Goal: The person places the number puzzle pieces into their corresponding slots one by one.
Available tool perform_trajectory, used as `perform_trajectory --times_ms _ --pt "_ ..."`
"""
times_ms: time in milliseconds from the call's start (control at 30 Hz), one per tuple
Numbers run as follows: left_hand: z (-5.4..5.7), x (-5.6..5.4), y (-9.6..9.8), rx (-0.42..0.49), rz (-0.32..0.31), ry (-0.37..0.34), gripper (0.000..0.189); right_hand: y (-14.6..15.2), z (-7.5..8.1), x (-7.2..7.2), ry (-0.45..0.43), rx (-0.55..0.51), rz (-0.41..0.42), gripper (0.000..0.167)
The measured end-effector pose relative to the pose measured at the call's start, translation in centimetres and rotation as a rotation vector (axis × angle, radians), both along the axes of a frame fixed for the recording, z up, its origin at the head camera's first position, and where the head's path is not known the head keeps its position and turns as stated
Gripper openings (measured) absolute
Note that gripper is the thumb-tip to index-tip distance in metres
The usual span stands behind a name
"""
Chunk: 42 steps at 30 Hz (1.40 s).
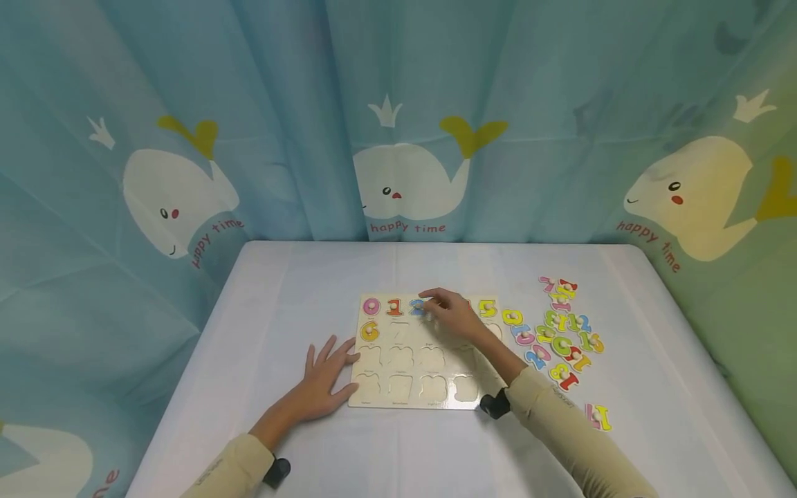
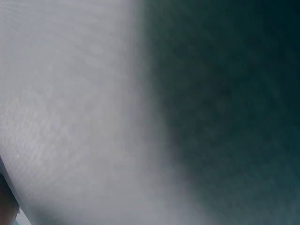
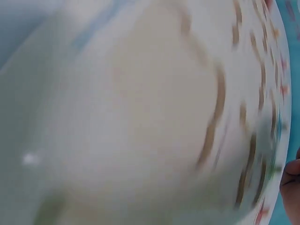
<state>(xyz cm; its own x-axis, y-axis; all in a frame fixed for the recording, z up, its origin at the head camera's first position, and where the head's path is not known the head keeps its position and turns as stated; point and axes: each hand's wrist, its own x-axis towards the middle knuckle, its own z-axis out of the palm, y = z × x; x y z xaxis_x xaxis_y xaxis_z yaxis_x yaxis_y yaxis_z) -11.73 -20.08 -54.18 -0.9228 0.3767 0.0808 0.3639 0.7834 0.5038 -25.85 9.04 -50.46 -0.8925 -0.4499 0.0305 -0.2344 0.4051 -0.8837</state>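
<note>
A pale wooden number puzzle board [image 1: 407, 398] lies on the table. Its top row holds a pink 0 [image 1: 371, 306], red 1 [image 1: 394, 308], blue 2 [image 1: 416, 306] and yellow 5 [image 1: 488, 308], with a yellow 6 [image 1: 369, 331] below the 0. My right hand [image 1: 454, 315] reaches over the top row, fingers apart and fingertips right at the 2; it hides the pieces between the 2 and the 5. Beside the board's left edge, my left hand [image 1: 320, 387] rests with spread fingers, its thumb and a fingertip at the edge. The right wrist view shows blurred outlined slots.
Right of the board lie several loose number pieces [image 1: 562, 344] with knobs, some overlapping. Another piece, a 17 [image 1: 598, 417], sits apart nearer the front. A white cloth covers the table [image 1: 299, 277]; a blue whale-print curtain [image 1: 286, 173] hangs behind.
</note>
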Motion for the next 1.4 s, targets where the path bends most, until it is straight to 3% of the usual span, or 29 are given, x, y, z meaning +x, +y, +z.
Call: perform_trajectory --times_ms 167,367,433,600,700,967,1133,1400 --pt "-0.1 0.1 0.0 -0.007 0.003 0.000 0.050 4.5 -0.2 -1.1 0.014 -0.018 -0.055 0.032" --pt "0.0 0.0 0.0 0.016 0.000 0.011 0.048 9.2 0.6 -1.6 0.054 0.092 -0.187 0.035" --pt "0.0 0.0 0.0 0.018 -0.003 0.011 0.049 10.5 0.7 -1.9 0.073 0.139 -0.295 0.034" --pt "0.0 -0.1 0.0 0.008 -0.012 0.010 0.050 13.4 0.7 -2.5 0.134 0.206 -0.653 0.030" --pt "0.1 -0.1 0.0 0.003 -0.006 0.012 0.049 15.0 0.6 -2.7 0.147 0.221 -0.746 0.031" --pt "0.3 -0.1 0.0 -0.006 -0.006 -0.002 0.050 17.8 0.1 -3.6 0.124 0.268 -0.740 0.034" --pt "0.3 -0.4 -0.1 -0.004 -0.010 0.020 0.050 18.1 -0.1 -4.2 0.051 0.314 -0.732 0.036" --pt "0.2 0.2 0.0 -0.013 -0.011 -0.004 0.050 18.3 -0.9 -4.7 0.051 0.392 -0.731 0.040"
